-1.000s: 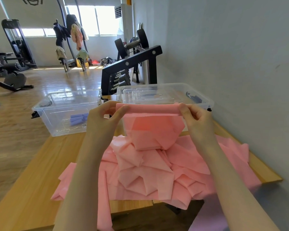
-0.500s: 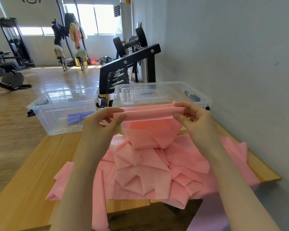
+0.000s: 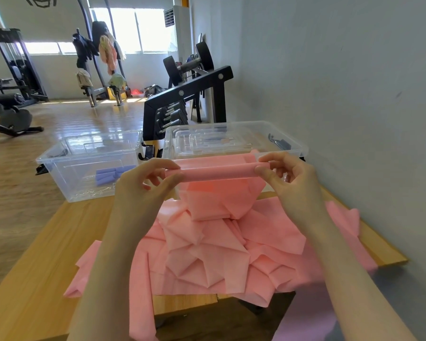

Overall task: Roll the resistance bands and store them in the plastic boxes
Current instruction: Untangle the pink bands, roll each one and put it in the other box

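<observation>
A long pink resistance band lies crumpled in folds on the wooden table. Its far end is lifted and wound into a thin roll. My left hand pinches the roll's left end and my right hand pinches its right end, both held above the table. Behind the roll stand two clear plastic boxes: the left box holds rolled purple bands, and the right box has a clear lid lying in it.
A grey wall runs along the table's right side. A black dumbbell rack stands behind the boxes. Gym machines and hanging clothes are far back on the wooden floor. A purple band hangs below the table's near edge.
The roll has been turned further between my fingers and looks tighter and rounder. Both hands stay at its ends, slightly lower than before.
</observation>
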